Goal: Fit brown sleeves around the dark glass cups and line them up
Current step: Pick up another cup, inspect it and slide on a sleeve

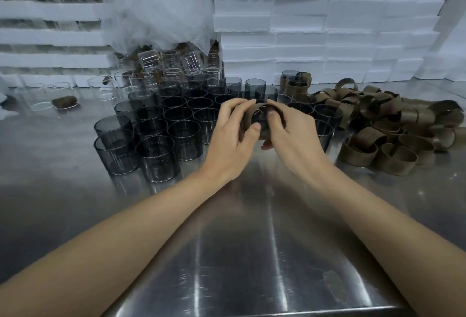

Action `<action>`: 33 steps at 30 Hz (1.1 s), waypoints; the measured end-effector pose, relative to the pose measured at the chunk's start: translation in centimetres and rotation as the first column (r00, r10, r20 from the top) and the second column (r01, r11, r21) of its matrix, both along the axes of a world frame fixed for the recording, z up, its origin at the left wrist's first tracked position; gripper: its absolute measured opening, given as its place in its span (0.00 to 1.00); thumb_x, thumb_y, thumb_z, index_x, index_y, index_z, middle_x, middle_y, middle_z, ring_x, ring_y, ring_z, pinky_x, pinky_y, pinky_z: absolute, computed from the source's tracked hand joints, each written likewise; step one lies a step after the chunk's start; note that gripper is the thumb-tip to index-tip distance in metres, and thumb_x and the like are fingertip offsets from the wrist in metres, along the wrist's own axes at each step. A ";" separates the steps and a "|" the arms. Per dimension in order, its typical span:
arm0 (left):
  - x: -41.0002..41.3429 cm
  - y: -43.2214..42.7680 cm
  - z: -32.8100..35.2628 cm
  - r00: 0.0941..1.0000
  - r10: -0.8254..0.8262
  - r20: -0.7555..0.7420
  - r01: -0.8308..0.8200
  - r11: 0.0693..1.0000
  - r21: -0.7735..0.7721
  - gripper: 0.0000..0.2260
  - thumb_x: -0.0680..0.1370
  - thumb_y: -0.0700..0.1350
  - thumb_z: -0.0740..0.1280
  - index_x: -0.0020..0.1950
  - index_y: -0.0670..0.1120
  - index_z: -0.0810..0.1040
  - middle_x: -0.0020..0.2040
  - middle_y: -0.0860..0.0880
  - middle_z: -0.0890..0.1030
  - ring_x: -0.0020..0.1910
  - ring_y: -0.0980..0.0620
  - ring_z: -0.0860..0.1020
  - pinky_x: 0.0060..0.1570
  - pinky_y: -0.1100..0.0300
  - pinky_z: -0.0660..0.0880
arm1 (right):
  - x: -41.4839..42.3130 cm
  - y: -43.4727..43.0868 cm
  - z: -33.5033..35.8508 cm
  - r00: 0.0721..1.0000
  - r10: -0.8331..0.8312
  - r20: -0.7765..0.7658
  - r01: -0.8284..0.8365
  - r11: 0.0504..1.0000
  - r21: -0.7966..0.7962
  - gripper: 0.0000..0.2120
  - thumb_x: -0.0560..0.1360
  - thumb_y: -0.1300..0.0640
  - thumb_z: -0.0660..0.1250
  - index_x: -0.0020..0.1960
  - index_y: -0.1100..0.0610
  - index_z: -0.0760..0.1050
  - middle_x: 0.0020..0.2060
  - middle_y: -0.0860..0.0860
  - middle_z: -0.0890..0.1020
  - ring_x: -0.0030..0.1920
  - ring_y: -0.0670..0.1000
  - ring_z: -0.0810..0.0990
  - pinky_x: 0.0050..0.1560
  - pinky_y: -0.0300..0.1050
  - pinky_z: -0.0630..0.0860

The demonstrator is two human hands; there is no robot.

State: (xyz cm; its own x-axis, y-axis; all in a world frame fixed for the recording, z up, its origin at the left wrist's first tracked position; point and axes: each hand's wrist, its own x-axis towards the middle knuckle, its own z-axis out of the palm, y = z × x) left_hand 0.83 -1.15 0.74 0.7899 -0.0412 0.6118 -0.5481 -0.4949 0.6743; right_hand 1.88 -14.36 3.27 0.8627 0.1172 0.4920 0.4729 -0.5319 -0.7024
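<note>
Two hands meet over my shiny steel table (252, 253): my left hand (233, 140) and right hand (292, 137) grip one dark round glass cup (262, 113) with a brown paper sleeve (249, 117) around it, between the bare dark cups (176, 117) and the loose sleeve heap (393, 127).

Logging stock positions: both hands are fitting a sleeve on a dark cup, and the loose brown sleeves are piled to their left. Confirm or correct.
One error: the head view shows the loose brown sleeves piled to the right of the hands, not the left. The rest stands: the left hand and right hand grip a sleeve around a dark cup.
</note>
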 end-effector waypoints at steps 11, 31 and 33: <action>0.0 -0.3 0.2 1.000 0.011 0.022 -0.013 0.993 0.119 0.29 0.77 0.50 0.68 0.75 0.44 0.65 0.72 0.50 0.68 0.65 0.51 0.67 0.67 0.65 0.62 | 0.1 0.1 -0.2 0.993 -0.016 -0.118 0.051 0.951 0.305 0.14 0.82 0.54 0.55 0.53 0.50 0.80 0.45 0.44 0.84 0.47 0.43 0.82 0.53 0.54 0.80; 1.2 -0.1 -0.8 0.963 -0.202 -0.180 0.128 0.926 -0.355 0.25 0.74 0.50 0.57 0.70 0.45 0.67 0.67 0.48 0.72 0.67 0.57 0.70 0.66 0.64 0.65 | -0.2 0.4 -0.3 0.994 0.066 -0.084 -0.045 0.973 0.227 0.20 0.77 0.47 0.61 0.39 0.63 0.79 0.36 0.60 0.79 0.41 0.59 0.78 0.51 0.59 0.78; 1.3 -0.1 -0.9 0.955 -0.226 -0.192 0.136 0.910 -0.392 0.26 0.71 0.54 0.59 0.68 0.49 0.69 0.64 0.51 0.74 0.66 0.56 0.72 0.68 0.59 0.66 | -0.1 0.1 -0.2 0.992 0.082 -0.100 -0.056 0.970 0.237 0.17 0.77 0.50 0.62 0.38 0.60 0.81 0.32 0.53 0.78 0.36 0.49 0.75 0.47 0.54 0.78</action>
State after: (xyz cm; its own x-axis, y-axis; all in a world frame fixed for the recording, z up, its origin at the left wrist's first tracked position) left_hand 2.15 -1.25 -0.12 0.9096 -0.0026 0.4154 -0.4139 -0.0918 0.9057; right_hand 1.78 -14.23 3.02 0.9061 0.0711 0.4170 0.4170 -0.3160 -0.8522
